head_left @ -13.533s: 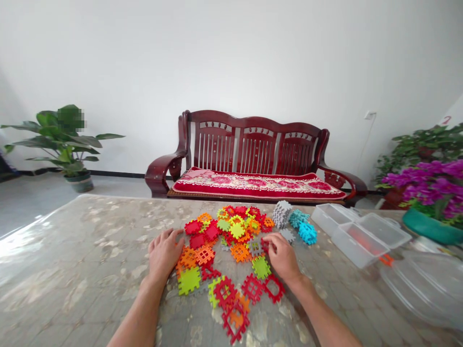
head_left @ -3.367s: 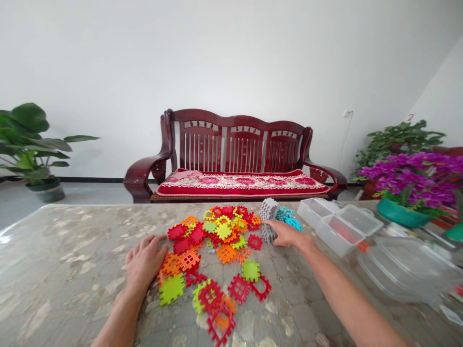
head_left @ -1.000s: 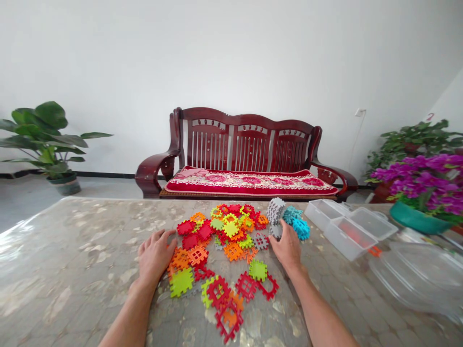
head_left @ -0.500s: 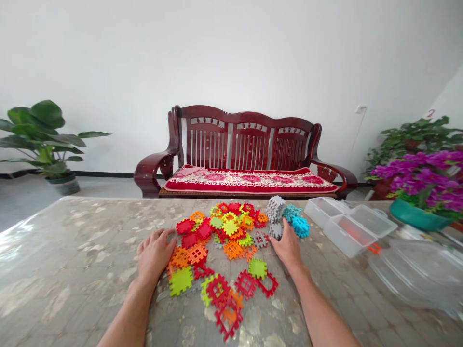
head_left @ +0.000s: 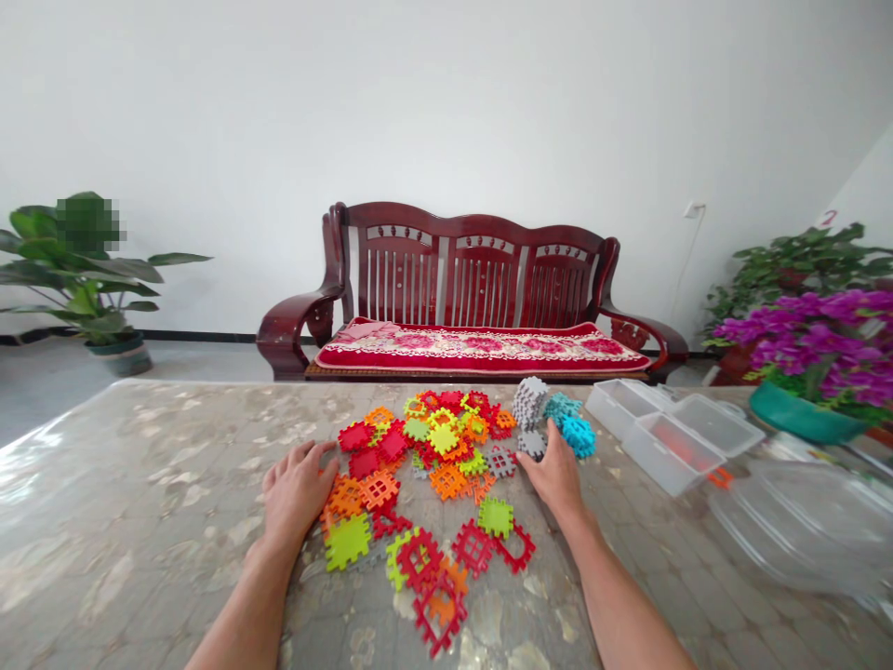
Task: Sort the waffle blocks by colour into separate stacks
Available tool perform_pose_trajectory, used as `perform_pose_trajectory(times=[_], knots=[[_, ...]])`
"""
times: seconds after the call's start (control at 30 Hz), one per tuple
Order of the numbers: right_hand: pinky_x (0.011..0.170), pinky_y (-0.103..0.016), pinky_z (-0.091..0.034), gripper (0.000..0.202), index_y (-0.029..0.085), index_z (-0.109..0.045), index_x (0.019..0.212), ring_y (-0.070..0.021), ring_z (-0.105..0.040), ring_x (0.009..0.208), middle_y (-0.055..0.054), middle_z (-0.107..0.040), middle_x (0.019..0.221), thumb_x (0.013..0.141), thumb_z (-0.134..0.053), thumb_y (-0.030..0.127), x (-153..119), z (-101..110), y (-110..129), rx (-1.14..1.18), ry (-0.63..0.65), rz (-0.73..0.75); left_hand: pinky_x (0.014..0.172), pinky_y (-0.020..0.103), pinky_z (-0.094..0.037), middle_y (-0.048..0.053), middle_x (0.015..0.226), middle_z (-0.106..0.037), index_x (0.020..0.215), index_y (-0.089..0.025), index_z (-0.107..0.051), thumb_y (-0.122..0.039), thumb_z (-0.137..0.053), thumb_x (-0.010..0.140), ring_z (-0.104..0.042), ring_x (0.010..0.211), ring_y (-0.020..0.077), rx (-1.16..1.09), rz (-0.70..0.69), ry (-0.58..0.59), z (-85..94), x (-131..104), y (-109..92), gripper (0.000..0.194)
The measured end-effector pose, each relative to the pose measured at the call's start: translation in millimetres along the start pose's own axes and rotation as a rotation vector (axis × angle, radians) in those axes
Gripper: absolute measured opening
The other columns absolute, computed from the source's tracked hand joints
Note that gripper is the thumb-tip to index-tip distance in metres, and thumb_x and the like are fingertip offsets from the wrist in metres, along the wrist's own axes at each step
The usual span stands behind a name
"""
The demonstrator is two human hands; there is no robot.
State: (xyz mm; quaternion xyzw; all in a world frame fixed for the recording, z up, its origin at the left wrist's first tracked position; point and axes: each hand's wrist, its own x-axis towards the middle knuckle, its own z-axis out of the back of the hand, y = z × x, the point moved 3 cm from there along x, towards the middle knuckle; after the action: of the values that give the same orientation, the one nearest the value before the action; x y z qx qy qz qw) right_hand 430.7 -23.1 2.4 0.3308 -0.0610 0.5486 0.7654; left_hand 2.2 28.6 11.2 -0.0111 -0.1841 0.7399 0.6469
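Observation:
My left hand (head_left: 299, 489) lies open on the table, fingertips at the left edge of a pile of notched plastic building tiles. Closest to it are red tiles (head_left: 355, 436) and orange tiles (head_left: 347, 496). On the pile's other side my right hand (head_left: 556, 476) has thumb and forefinger spread around the near side of a small grey tile stack (head_left: 531, 444). Whether it touches that stack I cannot tell. Behind stands a taller grey stack (head_left: 531, 401), beside teal tiles (head_left: 562, 408) and bright blue tiles (head_left: 579, 436). A lime-green tile (head_left: 348, 542) lies near my left wrist.
Clear plastic boxes (head_left: 673, 456) with orange-red pieces inside stand at the right, near transparent lids (head_left: 802, 526). Purple flowers in a teal pot (head_left: 806, 419) are beyond them. A wooden bench (head_left: 474, 279) stands behind the table (head_left: 160, 521). Loose red tiles (head_left: 441, 614) lie in front.

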Motion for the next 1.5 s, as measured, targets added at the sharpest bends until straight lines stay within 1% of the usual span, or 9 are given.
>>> perform_pose_trajectory(times=[0.17,0.43,0.67,0.87,1.2,1.27,1.37,1.43,1.5], knots=[[0.096,-0.044,-0.044,0.081,0.007,-0.033,0.145,-0.0335,-0.059,0.113,-0.022,-0.061,0.126,0.078,-0.063,0.042,4,3,7,-0.023,0.014,-0.034,0.106,0.044,-0.033,0.008,0.136,-0.057,0.126,-0.029,-0.063,-0.042,-0.038,0.091,-0.053,0.122,0.0284,0.023,-0.006,0.012,-1.2,0,1,0.044],[0.097,-0.041,-0.044,0.072,0.009,-0.034,0.144,-0.0309,-0.06,0.113,-0.019,-0.062,0.126,0.081,-0.057,0.036,4,-1,1,0.025,0.003,-0.031,0.107,0.044,-0.033,0.008,0.138,-0.056,0.127,-0.029,-0.062,-0.041,-0.037,0.092,-0.052,0.124,0.0279,0.033,-0.001,0.023,-0.3,0,0,0.045],[0.093,-0.044,-0.044,0.082,0.007,-0.034,0.145,-0.0346,-0.06,0.109,-0.022,-0.061,0.126,0.077,-0.063,0.043,3,6,4,-0.078,0.038,-0.039,0.107,0.044,-0.032,0.008,0.136,-0.058,0.125,-0.029,-0.063,-0.041,-0.039,0.092,-0.052,0.123,0.0276,0.025,-0.003,0.014,-0.5,0,0,0.043],[0.089,-0.042,-0.044,0.078,0.01,-0.036,0.145,-0.0331,-0.062,0.104,-0.02,-0.064,0.121,0.08,-0.062,0.042,1,7,7,-0.168,0.036,-0.062,0.107,0.045,-0.032,0.008,0.137,-0.057,0.126,-0.029,-0.062,-0.041,-0.037,0.092,-0.051,0.124,0.0282,0.022,-0.006,0.014,-0.1,0,0,0.044],[0.093,-0.044,-0.042,0.082,0.009,-0.037,0.144,-0.0343,-0.058,0.11,-0.021,-0.061,0.124,0.076,-0.066,0.043,1,7,3,-0.127,0.024,-0.058,0.107,0.044,-0.033,0.007,0.136,-0.058,0.125,-0.03,-0.063,-0.041,-0.039,0.092,-0.052,0.123,0.0268,0.022,0.0,0.007,-1.0,0,0,0.043],[0.096,-0.044,-0.041,0.077,0.009,-0.039,0.143,-0.0334,-0.056,0.112,-0.02,-0.06,0.125,0.078,-0.065,0.041,-1,12,6,-0.095,-0.039,-0.023,0.107,0.043,-0.033,0.007,0.136,-0.058,0.125,-0.031,-0.063,-0.041,-0.039,0.091,-0.052,0.123,0.0267,0.023,0.0,0.005,-1.6,1,1,0.043],[0.098,-0.042,-0.041,0.057,0.014,-0.049,0.135,-0.0287,-0.055,0.112,-0.014,-0.063,0.122,0.082,-0.058,0.032,-7,20,21,0.005,-0.093,0.121,0.106,0.044,-0.033,0.007,0.136,-0.058,0.125,-0.031,-0.063,-0.041,-0.04,0.091,-0.052,0.123,0.0271,0.022,0.0,0.005,-2.4,1,1,0.042],[0.099,-0.039,-0.041,0.043,0.018,-0.058,0.126,-0.0254,-0.056,0.11,-0.011,-0.066,0.118,0.085,-0.054,0.027,-13,23,37,0.052,-0.049,0.232,0.106,0.045,-0.034,0.007,0.136,-0.057,0.125,-0.031,-0.063,-0.041,-0.04,0.091,-0.052,0.123,0.028,0.017,-0.003,0.003,-2.6,1,2,0.043],[0.099,-0.037,-0.041,0.038,0.019,-0.062,0.122,-0.0243,-0.056,0.109,-0.01,-0.067,0.116,0.085,-0.055,0.026,-19,24,51,0.039,0.024,0.297,0.107,0.045,-0.034,0.008,0.137,-0.057,0.125,-0.03,-0.064,-0.041,-0.039,0.091,-0.052,0.124,0.0289,0.015,-0.01,0.004,-2.6,1,1,0.043]])
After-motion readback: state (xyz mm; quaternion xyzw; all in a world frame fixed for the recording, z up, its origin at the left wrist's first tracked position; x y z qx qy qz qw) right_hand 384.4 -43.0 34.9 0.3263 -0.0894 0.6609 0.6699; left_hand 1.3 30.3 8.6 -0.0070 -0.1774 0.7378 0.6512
